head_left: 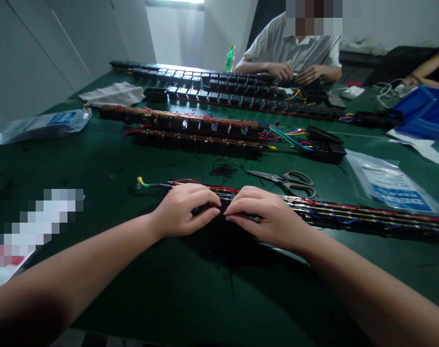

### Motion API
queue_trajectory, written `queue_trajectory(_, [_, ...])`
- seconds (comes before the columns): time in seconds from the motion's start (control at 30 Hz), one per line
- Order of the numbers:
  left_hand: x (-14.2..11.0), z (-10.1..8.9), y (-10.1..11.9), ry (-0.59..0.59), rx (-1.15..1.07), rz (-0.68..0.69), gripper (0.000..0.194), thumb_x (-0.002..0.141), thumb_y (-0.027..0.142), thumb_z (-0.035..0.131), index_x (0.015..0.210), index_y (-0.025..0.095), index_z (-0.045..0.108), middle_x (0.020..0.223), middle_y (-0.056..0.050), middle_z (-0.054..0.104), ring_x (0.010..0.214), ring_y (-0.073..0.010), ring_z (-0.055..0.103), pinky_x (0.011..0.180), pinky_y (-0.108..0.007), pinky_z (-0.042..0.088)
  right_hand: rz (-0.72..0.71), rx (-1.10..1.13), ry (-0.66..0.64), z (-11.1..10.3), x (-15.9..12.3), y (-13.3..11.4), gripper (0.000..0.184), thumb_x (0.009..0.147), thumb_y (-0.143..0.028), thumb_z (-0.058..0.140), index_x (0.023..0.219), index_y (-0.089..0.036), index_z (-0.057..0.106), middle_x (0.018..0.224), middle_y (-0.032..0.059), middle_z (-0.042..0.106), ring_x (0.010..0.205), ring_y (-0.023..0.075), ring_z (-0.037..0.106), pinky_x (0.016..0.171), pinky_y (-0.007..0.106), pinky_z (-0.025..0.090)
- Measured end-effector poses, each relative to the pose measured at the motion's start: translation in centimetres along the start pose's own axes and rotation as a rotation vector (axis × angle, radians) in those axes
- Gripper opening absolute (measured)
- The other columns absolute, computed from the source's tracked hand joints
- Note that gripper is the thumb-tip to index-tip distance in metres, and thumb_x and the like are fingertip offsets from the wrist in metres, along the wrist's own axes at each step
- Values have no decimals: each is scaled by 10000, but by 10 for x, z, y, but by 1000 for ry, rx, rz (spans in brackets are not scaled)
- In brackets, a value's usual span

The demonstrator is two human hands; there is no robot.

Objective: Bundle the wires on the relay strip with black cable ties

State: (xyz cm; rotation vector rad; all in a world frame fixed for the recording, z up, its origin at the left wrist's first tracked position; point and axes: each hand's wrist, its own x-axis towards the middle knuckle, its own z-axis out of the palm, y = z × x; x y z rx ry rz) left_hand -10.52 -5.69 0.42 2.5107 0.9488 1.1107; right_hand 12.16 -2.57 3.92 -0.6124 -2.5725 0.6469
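Note:
A long black strip [335,212] with brass-coloured rails and red and blue wires lies across the table in front of me. Over its left part, my left hand [186,209] bends its fingers toward the thumb in a pinch. My right hand [264,212] pinches just beside it, the fingertips of both hands nearly meeting. Whatever is between the fingertips is too small or hidden to make out. From the strip's left end comes a green-yellow wire with a ring terminal [139,183]. Scissors [284,180] with dark handles lie just behind the strip.
Thin black offcuts [222,168] are scattered behind my hands. Farther back lie more wired strips [183,120] and a socket strip [219,99]. Plastic bags [396,185] lie at the right and left. A co-worker [295,53] handles a strip across the table. A blue bin [425,111] stands far right.

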Motion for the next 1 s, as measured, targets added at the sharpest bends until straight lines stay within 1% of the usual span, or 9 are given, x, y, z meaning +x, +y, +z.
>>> queue_trajectory(0.1, [14,-17,-4,2,77,-115,173,948,274,511,947,170,649,880,-34,707,795,-137,645,740,-261,500,-50,95,54,-12,5,-1,106,918,-222,604,928,-188,704,870,55,713,828,144,646,755,268,509])
queue_trajectory(0.2, [31,-39,-19,-94,205,-261,164,917,255,525,921,171,667,861,-24,701,768,-138,629,695,-250,475,-103,128,85,-19,17,-2,91,917,-207,606,928,-188,695,858,50,727,799,134,658,733,257,516])
queue_trajectory(0.27, [43,-53,-33,-246,264,-287,160,878,235,541,873,177,690,828,-16,707,725,-138,627,640,-234,451,-118,121,123,-18,28,-1,78,909,-199,614,919,-189,691,866,46,737,794,131,668,735,255,523])
queue_trajectory(0.37, [57,-70,-50,-570,278,-322,159,838,239,567,804,219,721,712,16,704,597,-125,615,507,-208,385,-127,108,184,-9,45,4,82,901,-196,615,926,-182,691,876,49,743,786,131,676,725,255,532])
queue_trajectory(0.43, [64,-77,-56,-685,267,-333,140,809,239,596,807,252,736,685,36,708,548,-122,608,463,-208,366,-165,94,213,0,54,10,94,901,-184,601,925,-176,692,879,56,747,796,137,682,725,261,537])
queue_trajectory(0.57, [72,-81,-54,-653,187,-221,159,811,212,597,812,266,746,693,44,720,535,-115,606,484,-211,403,-157,84,259,18,57,21,100,901,-180,589,908,-193,687,870,48,751,803,141,688,733,273,545])
queue_trajectory(0.7, [70,-77,-53,-643,-18,-175,174,873,251,588,957,279,737,822,43,748,650,-104,665,544,-184,460,41,163,345,25,52,28,77,879,-248,639,875,-193,693,818,32,743,723,128,677,653,244,535])
queue_trajectory(0.83, [69,-67,-56,-654,-50,-221,149,834,191,617,894,268,731,797,61,731,660,-91,663,546,-159,456,168,269,324,23,54,30,93,851,-279,676,845,-191,702,793,19,735,690,116,666,617,221,522])
queue_trajectory(1.0, [71,-68,-58,-694,-48,-304,110,849,235,618,813,258,719,714,81,696,610,-79,632,512,-163,413,210,378,327,21,53,28,117,853,-288,679,863,-175,709,830,26,735,687,100,652,610,208,521])
